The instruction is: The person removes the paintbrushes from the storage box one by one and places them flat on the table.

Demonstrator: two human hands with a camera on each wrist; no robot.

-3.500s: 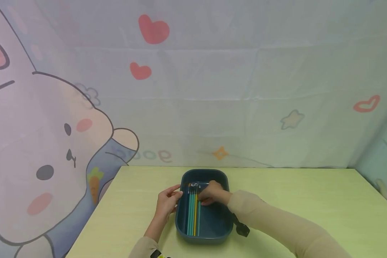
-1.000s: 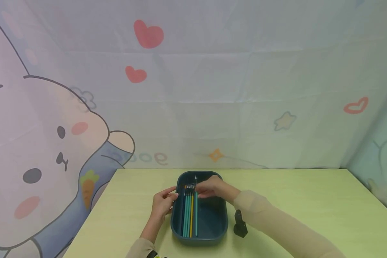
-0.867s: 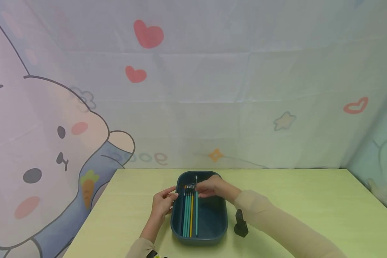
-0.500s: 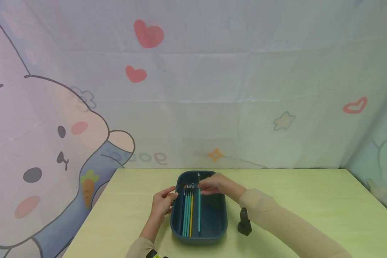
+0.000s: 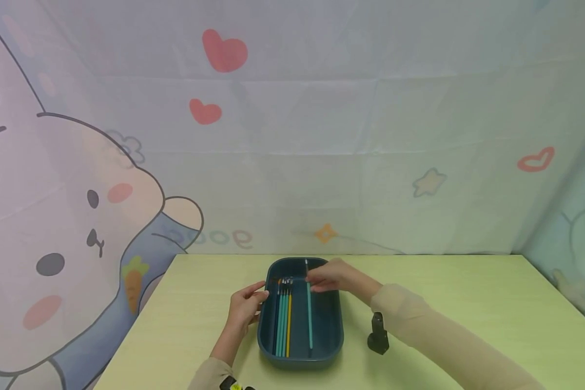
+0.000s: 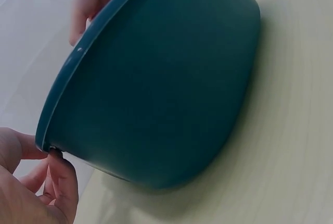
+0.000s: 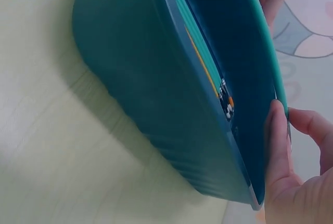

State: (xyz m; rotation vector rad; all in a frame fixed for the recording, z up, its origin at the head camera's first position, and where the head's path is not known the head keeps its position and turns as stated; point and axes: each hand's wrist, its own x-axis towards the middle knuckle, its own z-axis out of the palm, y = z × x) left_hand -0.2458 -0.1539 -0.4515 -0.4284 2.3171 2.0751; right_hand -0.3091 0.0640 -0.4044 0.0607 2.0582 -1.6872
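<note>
My right hand (image 5: 333, 275), thumb and fingers closed together, pinches a slim teal paintbrush (image 5: 309, 317) near its pale-tipped upper end. The handle runs from my fingers towards 6 o'clock over the floor of the deep dark-blue rounded tub (image 5: 342, 325); I cannot tell whether its end touches. My left hand (image 5: 245, 306), farther off, grips the tub's rim at 10 o'clock. A row of slim teal, yellow and navy paintbrushes (image 5: 283, 325) lies parallel, towards 9 o'clock; the tub's wall stands at 3.

Soft, diffuse light; the dark teal bin (image 6: 156, 88) casts a blurry-edged shadow on the table (image 6: 296, 146), lower left-wrist view.
</note>
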